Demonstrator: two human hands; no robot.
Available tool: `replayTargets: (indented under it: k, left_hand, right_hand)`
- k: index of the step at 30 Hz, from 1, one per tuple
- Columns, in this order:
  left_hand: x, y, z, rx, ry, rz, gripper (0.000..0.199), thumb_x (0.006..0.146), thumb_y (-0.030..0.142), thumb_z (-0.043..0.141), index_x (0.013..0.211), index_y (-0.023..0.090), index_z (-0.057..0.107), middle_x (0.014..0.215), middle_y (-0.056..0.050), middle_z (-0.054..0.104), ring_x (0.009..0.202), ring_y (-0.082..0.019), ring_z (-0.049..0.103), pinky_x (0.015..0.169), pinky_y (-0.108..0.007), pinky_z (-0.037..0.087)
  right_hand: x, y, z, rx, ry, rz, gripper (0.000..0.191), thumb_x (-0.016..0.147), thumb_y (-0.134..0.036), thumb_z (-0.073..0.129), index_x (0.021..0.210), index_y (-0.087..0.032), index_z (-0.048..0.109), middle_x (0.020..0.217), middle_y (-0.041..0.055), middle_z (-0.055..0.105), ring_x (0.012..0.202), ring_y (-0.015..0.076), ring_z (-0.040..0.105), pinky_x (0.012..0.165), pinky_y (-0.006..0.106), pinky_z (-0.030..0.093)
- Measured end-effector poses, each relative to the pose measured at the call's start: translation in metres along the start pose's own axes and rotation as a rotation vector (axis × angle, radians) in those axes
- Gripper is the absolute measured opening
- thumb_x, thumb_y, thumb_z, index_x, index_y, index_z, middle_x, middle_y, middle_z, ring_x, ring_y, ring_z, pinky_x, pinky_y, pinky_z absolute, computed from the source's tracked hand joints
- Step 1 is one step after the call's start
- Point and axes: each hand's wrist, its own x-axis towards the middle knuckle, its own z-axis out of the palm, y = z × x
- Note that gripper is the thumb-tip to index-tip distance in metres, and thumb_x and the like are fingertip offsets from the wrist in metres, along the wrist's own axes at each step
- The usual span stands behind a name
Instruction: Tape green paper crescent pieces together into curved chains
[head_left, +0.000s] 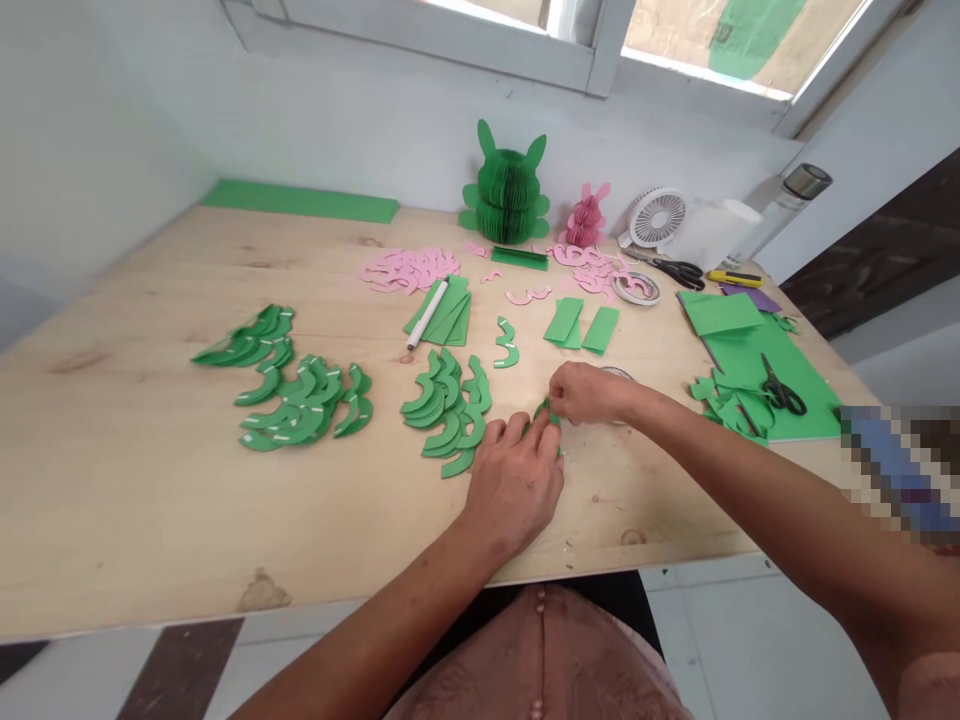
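My left hand lies on the table with its fingers spread, pressing a small green paper piece that is mostly covered. My right hand is closed in a pinch at that piece's upper edge; what its fingertips hold is hidden. Left of my left hand is a pile of scalloped green pieces. Another pile of scalloped green pieces, with white strips on them, lies farther left. A single scalloped piece with white strips sits above my left hand. Partly behind my right wrist is a tape roll.
Behind are pink scalloped pieces, a white marker on green sheets, folded green cards, and green and pink paper figures. At right, black scissors lie among green scraps and sheets. A white fan stands by the wall.
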Motion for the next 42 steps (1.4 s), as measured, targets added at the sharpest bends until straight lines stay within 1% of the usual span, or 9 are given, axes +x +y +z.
replayTargets:
  k: [3,8,12,16,20,26,30,35,42]
  left_hand:
    - [0.000,0.001,0.001,0.024,0.003,0.007,0.018,0.083,0.019,0.048,0.097,0.017,0.057,0.121,-0.009,0.059,0.094,-0.026,0.051,0.076,-0.043,0.039]
    - [0.001,0.001,0.001,0.042,0.020,0.014,0.019,0.082,0.020,0.049,0.098,0.017,0.058,0.121,-0.010,0.059,0.093,-0.026,0.052,0.075,-0.043,0.039]
    - [0.001,0.002,0.002,0.058,0.018,0.019,0.018,0.082,0.020,0.050,0.098,0.016,0.058,0.123,-0.011,0.058,0.094,-0.026,0.052,0.076,-0.043,0.039]
    - [0.001,0.002,0.002,0.079,0.003,0.026,0.019,0.083,0.020,0.047,0.098,0.015,0.058,0.124,-0.011,0.057,0.095,-0.026,0.052,0.077,-0.043,0.039]
    - [0.001,0.001,0.002,0.083,0.011,0.029,0.020,0.083,0.019,0.046,0.098,0.016,0.058,0.122,-0.010,0.059,0.095,-0.026,0.052,0.076,-0.042,0.039]
    - [0.000,0.002,0.003,0.053,0.056,0.013,0.020,0.081,0.017,0.048,0.098,0.016,0.059,0.122,-0.010,0.060,0.095,-0.025,0.053,0.078,-0.042,0.039]
    - [0.000,0.002,0.002,0.036,0.054,0.006,0.020,0.082,0.017,0.047,0.098,0.016,0.059,0.122,-0.010,0.060,0.096,-0.026,0.053,0.077,-0.042,0.040]
    - [0.000,0.001,0.002,0.024,0.032,0.002,0.021,0.082,0.017,0.046,0.099,0.015,0.059,0.123,-0.009,0.060,0.096,-0.026,0.053,0.078,-0.042,0.040]
    - [-0.002,0.000,0.001,-0.001,0.049,0.003,0.021,0.083,0.017,0.045,0.100,0.014,0.058,0.118,-0.010,0.062,0.099,-0.026,0.053,0.079,-0.042,0.040]
  right_hand:
    - [0.003,0.002,0.000,0.025,-0.016,0.002,0.017,0.069,-0.015,0.051,0.053,-0.015,0.057,0.053,0.0047,0.060,0.047,0.0114,0.048,0.045,0.022,0.034]
    - [0.005,0.008,0.002,0.197,-0.053,-0.004,0.017,0.068,-0.017,0.052,0.051,-0.015,0.055,0.048,0.0019,0.057,0.043,0.0096,0.046,0.043,0.021,0.035]
    - [-0.001,0.012,0.005,0.291,-0.002,0.017,0.018,0.069,-0.016,0.050,0.053,-0.015,0.056,0.046,0.0006,0.056,0.043,0.0096,0.048,0.045,0.020,0.036]
    - [-0.008,0.015,0.009,0.344,0.042,-0.011,0.018,0.068,-0.015,0.048,0.052,-0.015,0.055,0.045,-0.0001,0.055,0.041,0.0093,0.048,0.044,0.020,0.036]
    - [-0.010,0.020,0.012,0.382,0.072,-0.017,0.017,0.068,-0.015,0.047,0.052,-0.015,0.054,0.045,-0.0002,0.055,0.041,0.0092,0.047,0.043,0.020,0.037]
    - [-0.008,0.027,0.018,0.431,0.096,-0.044,0.015,0.070,-0.019,0.048,0.061,-0.015,0.059,0.048,-0.0008,0.057,0.044,0.0098,0.050,0.045,0.020,0.038]
    - [-0.007,0.028,0.021,0.450,0.132,-0.069,0.015,0.070,-0.018,0.046,0.066,-0.015,0.061,0.049,-0.0018,0.057,0.046,0.0098,0.050,0.046,0.019,0.038]
    - [-0.006,0.028,0.022,0.505,0.099,-0.086,0.015,0.071,-0.016,0.044,0.069,-0.015,0.059,0.048,-0.0033,0.054,0.043,0.0088,0.048,0.045,0.019,0.038]
    - [-0.004,0.025,0.021,0.446,0.063,-0.099,0.013,0.073,-0.016,0.046,0.067,-0.015,0.058,0.049,-0.0014,0.057,0.045,0.0101,0.050,0.047,0.020,0.038]
